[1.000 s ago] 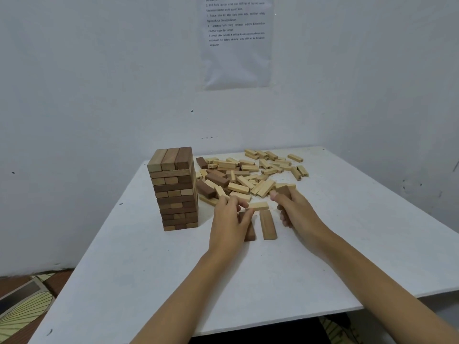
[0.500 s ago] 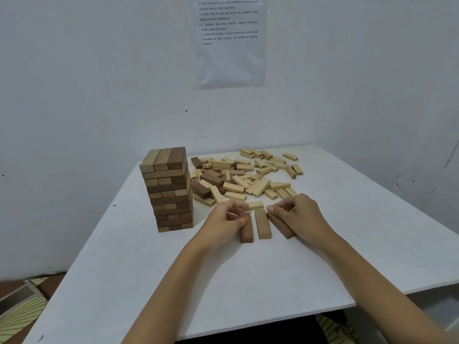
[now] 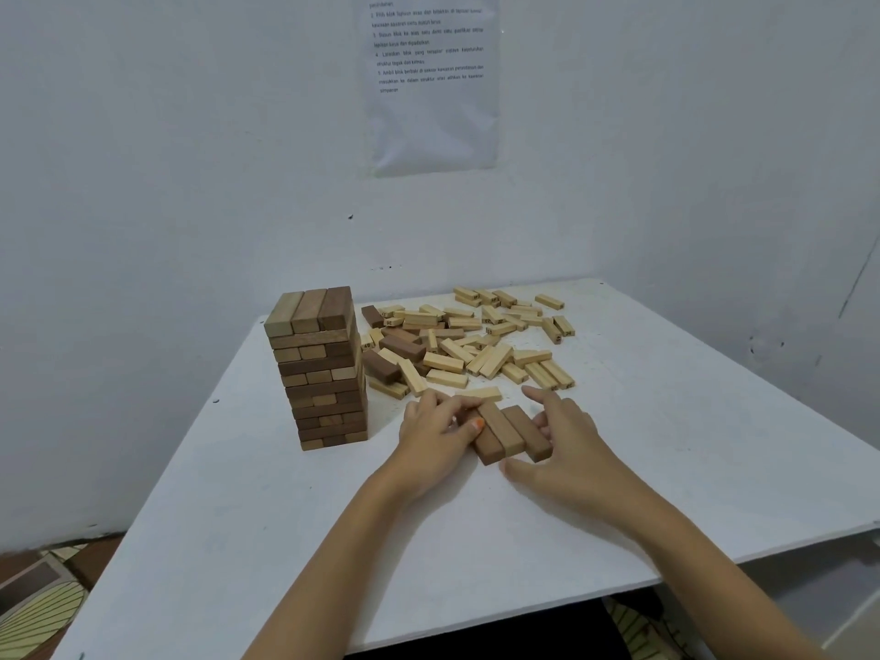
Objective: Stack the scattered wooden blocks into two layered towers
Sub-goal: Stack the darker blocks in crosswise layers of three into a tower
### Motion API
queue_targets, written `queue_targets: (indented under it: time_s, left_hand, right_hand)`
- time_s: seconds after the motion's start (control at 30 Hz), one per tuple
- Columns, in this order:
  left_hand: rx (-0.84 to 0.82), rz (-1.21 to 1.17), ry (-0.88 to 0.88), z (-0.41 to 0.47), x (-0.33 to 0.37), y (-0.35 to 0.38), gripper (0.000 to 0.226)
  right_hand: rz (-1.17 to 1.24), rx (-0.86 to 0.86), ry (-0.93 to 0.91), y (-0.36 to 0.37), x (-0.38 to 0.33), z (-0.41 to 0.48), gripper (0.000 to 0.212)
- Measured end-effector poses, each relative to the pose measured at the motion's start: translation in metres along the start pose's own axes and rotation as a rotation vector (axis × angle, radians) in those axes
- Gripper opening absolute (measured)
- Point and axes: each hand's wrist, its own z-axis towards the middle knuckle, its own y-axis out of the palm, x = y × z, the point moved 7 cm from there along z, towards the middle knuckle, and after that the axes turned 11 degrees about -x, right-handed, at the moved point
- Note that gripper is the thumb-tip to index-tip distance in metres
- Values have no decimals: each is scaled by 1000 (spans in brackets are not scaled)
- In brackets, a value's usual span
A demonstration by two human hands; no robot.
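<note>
A tall tower [image 3: 320, 369] of brown and tan wooden blocks stands at the left of the white table [image 3: 285, 540]. Just right of it, three brown blocks [image 3: 512, 433] lie flat side by side in a row. My left hand [image 3: 431, 433] presses against the row's left side with curled fingers. On the right side my right hand [image 3: 564, 438] touches the row, its fingers along the outer block and its thumb at the near end. Behind the row a heap of scattered pale and dark blocks [image 3: 469, 343] covers the far part of the table.
One pale block [image 3: 481, 393] lies crosswise just behind the row. A printed sheet [image 3: 431, 78] hangs on the wall behind the table. The table's right edge [image 3: 809, 412] and near edge border open floor with a patterned mat [image 3: 38, 612] at lower left.
My right hand brought a third brown block down beside the two lying ones. Both hands have since pushed the three blocks together into one tight row.
</note>
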Motion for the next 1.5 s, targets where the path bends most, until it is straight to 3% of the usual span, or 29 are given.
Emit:
queue_targets:
  time_s: [0.27, 0.5, 0.63, 0.73, 0.83, 0.97, 1.2, 1.5]
  left_hand:
    - [82, -71, -3, -11, 5, -11, 28]
    - [36, -49, 39, -36, 8, -12, 35]
    - [42, 169, 15, -48, 12, -9, 63]
    - [12, 302, 2, -54, 15, -1, 66]
    - [20, 315, -1, -63, 12, 2, 72]
    - [-56, 482, -67, -68, 6, 14, 92]
    - [-104, 512, -133, -57, 10, 24, 75]
    - [-131, 542, -143, -51, 11, 27, 71]
  right_hand:
    - [-99, 151, -105, 0, -8, 1, 78]
    - [43, -102, -175, -12, -4, 10, 73]
    - [53, -270, -210, -7, -9, 9, 71]
    - [21, -295, -223, -4, -10, 7, 67]
    - [-51, -332, -203, -3, 0, 2, 78]
    - [-305, -284, -145, -1, 19, 2, 81]
    - [-637, -173, -143, 10, 14, 5, 73]
    - [-715, -228, -101, 15, 14, 3, 64]
